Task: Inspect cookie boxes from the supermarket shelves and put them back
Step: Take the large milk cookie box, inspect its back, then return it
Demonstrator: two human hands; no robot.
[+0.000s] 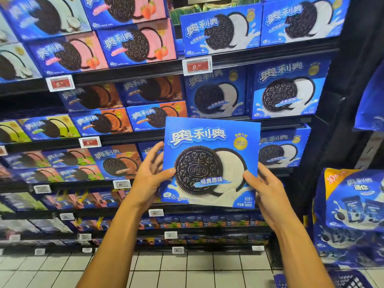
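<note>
I hold the blue cookie box [211, 163] at frame centre, front facing me for reading; my left hand [150, 173] and right hand [268, 190] grip its lower edges.

Lower shelf boxes [52, 225] blurred, labels unreadable

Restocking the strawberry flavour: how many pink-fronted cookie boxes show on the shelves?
3. One pink box at the top edge, one pink box under it, one pink box to its left. More may sit hidden behind them.
</note>
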